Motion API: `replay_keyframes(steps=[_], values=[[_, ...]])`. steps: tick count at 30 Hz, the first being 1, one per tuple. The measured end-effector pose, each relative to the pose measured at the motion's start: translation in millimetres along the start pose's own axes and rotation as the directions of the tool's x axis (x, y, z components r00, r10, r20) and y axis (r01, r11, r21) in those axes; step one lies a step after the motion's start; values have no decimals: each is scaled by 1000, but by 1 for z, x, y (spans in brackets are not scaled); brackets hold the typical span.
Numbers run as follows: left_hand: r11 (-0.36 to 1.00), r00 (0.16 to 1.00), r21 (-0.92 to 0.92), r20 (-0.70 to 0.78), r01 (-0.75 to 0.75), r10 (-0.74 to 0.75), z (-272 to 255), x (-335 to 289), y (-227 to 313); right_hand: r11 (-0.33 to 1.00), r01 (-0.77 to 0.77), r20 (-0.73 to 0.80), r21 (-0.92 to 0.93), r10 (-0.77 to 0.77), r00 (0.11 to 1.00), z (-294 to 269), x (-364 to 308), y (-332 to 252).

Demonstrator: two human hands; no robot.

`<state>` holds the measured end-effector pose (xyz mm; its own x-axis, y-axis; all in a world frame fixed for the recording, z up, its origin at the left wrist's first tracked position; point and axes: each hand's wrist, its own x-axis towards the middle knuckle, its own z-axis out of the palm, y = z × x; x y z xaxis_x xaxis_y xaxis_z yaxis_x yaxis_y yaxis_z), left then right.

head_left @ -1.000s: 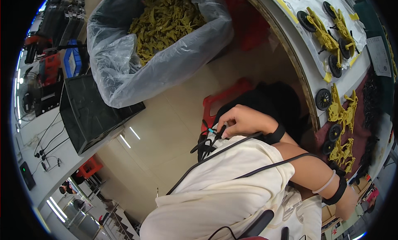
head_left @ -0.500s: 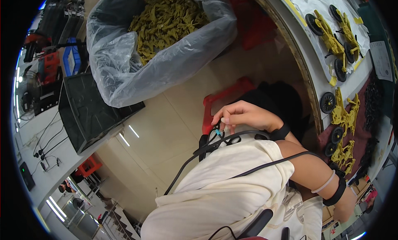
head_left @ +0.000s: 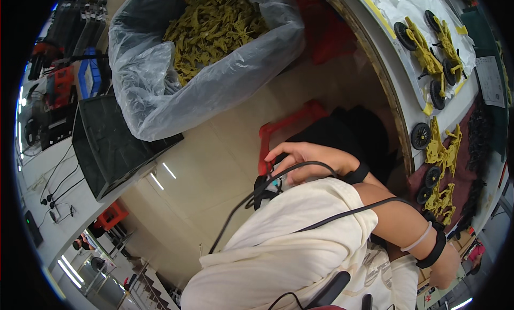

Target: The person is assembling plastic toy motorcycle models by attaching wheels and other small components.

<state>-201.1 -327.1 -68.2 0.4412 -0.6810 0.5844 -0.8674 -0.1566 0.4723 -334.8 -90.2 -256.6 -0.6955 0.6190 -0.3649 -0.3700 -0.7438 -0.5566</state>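
My right hand (head_left: 316, 159) reaches across under my left arm to the side of my cream shirt. Its fingers are curled at a bundle of black cable (head_left: 241, 205) with a small light-blue piece on it. A loop of the cable passes over the hand, and the fingertips are partly hidden by it. At the right, my left hand (head_left: 445, 268) hangs beyond a black wristband and a pale band; its fingers cannot be made out. Nearest to that hand on the bench are yellow toy-like parts (head_left: 440, 200) with black wheels.
A large bin lined with clear plastic (head_left: 214, 96) holds many yellow parts at the top. A black crate (head_left: 120, 144) stands left of it. Wheeled yellow assemblies (head_left: 425, 53) lie on a white sheet on the right bench. A red stool (head_left: 292, 121) stands beyond my right hand.
My right hand has turned and lowered slightly, its fingers curling further. The cable has risen into a loop over the hand, and the light-blue piece is now mostly covered.
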Motion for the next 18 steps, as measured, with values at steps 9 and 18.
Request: replay_keyframes(steps=[9, 18], values=[[999, 999, -27, -28, -26, 25, 7, 1, -2, 965, 236, -63, 112, -230, 971, -6, 5, 8], [991, 989, -5, -63, -132, 131, 7, -11, -3, 953, 298, -100, 50, -293, 951, -5, 1, 4]])
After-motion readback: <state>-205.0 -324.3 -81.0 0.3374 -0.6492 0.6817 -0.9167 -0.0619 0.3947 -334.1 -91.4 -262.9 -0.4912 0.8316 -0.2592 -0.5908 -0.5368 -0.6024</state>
